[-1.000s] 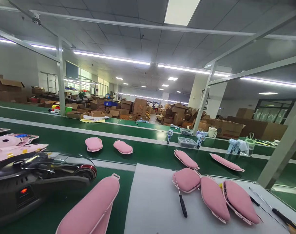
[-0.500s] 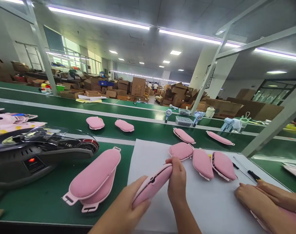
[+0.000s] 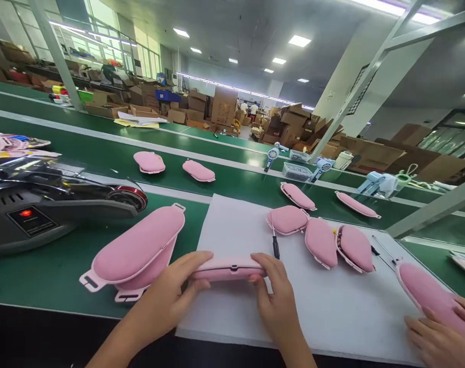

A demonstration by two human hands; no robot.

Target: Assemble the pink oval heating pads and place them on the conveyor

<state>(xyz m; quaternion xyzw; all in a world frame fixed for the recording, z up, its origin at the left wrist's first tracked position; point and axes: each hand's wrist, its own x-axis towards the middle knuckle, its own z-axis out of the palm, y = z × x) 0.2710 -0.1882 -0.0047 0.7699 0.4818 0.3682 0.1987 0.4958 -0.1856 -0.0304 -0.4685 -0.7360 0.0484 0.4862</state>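
Note:
My left hand (image 3: pixel 175 291) and my right hand (image 3: pixel 273 291) are closed on the two ends of one pink padded oval shell (image 3: pixel 228 273). Its seam faces me, with a small dark clip or slot at the middle. The shell is held level above a white sheet (image 3: pixel 232 225). Just beyond my right hand lies a screwdriver (image 3: pixel 276 246) with a black handle. Left of my left hand, two longer pink padded pieces (image 3: pixel 140 245) with slotted end tabs are stacked. Several pink shells (image 3: pixel 320 243) lie to the right on the sheet, some with gaping seams.
A co-worker's hands (image 3: pixel 439 332) rest on a long pink piece (image 3: pixel 427 291) at right. A dark machine with a red light (image 3: pixel 25 213) stands left. More pink pieces (image 3: pixel 150 162) lie on the green conveyor (image 3: pixel 236 186). A metal post (image 3: pixel 343 117) rises at right.
My hands have turned the shell from slanted to level, and the right hand has come lower to its right end. A screwdriver now shows beyond it. The co-worker's hands have shifted, uncovering the long pink piece.

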